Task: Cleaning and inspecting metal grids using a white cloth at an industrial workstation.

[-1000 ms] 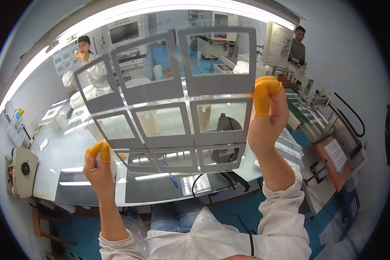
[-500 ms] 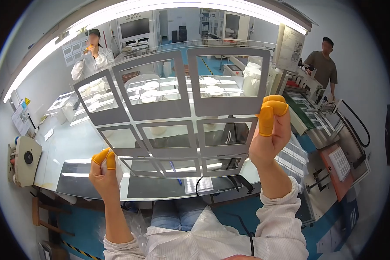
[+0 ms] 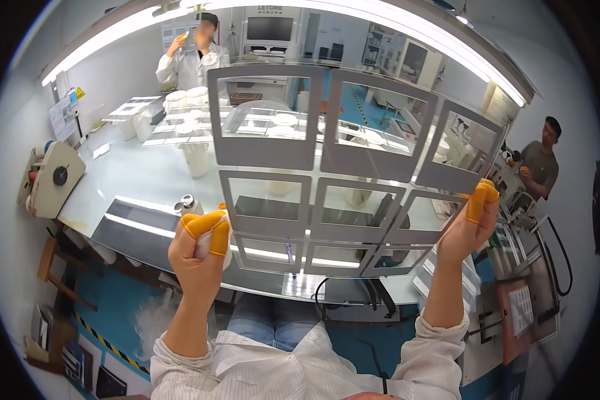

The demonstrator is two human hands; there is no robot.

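Observation:
A large clear sheet (image 3: 267, 155) printed with several grey rectangular frames stands tilted up before me, over the worktable. My right hand (image 3: 470, 223), with yellow finger cots, pinches its right edge between thumb and fingers. My left hand (image 3: 197, 250), also in yellow cots, is closed at the sheet's lower left edge. A white wad, apparently a cloth (image 3: 203, 246), shows between its fingers; their exact grip on the sheet is partly hidden. Just beyond the left hand stands a small metal-topped bottle (image 3: 188, 201). A blue pen (image 3: 289, 252) shows through the sheet.
A dark mat (image 3: 140, 225) lies on the white table (image 3: 80, 200). A beige device (image 3: 55, 175) stands at left, white tubs (image 3: 195, 160) farther back. One person (image 3: 197, 57) raises both hands at far left; another (image 3: 541, 163) stands by machinery at right. A lamp (image 3: 407, 20) hangs overhead.
The sheet has swung round, its left side now higher and its right side lower. Both hands have shifted right in the picture, the right one lower. The metal-topped bottle has come into sight.

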